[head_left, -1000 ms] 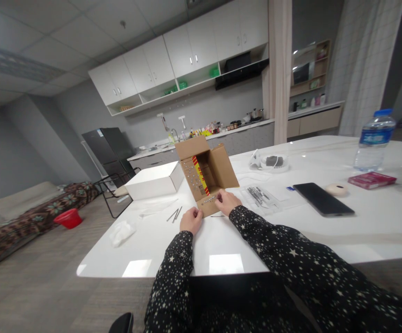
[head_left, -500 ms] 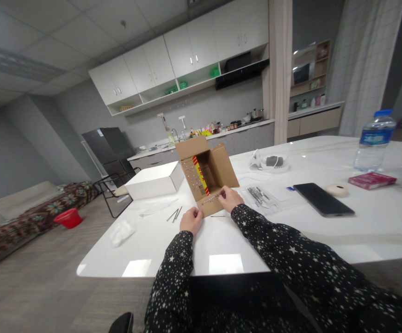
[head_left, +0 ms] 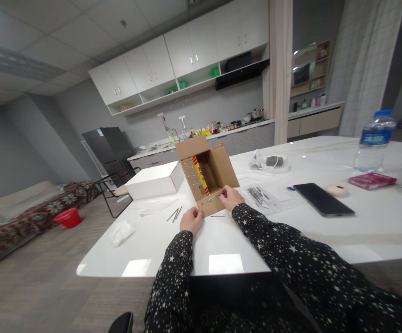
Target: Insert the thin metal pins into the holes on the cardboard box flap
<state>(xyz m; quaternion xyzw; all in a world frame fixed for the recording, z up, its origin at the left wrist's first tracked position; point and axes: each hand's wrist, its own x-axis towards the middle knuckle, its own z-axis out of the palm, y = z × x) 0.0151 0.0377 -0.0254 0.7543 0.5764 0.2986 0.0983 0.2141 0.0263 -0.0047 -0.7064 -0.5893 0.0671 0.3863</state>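
An opened cardboard box [head_left: 219, 163] stands on the white table with its flaps spread and its mouth facing me. Small light dots cover its left flap, beside a yellow and red tape strip [head_left: 201, 175]. On the lower flap [head_left: 210, 204] lies a row of tiny pale pieces. My left hand [head_left: 191, 220] is closed at that flap's near left corner, thumb and finger pinching its edge. My right hand [head_left: 232, 198] pinches over the flap's right side; whatever its fingertips hold is too small to make out. A thin metal tool [head_left: 217, 216] lies just below the flap.
Left of the box are a white box [head_left: 155, 180], several thin dark rods [head_left: 175, 213] and crumpled tissue [head_left: 121, 232]. To the right lie a clear case of metal tools [head_left: 261, 198], a phone [head_left: 322, 199], a pink box [head_left: 372, 180] and a water bottle [head_left: 374, 141].
My right hand has shifted very slightly to the right above the lower flap. My left hand and the box stay where they were.
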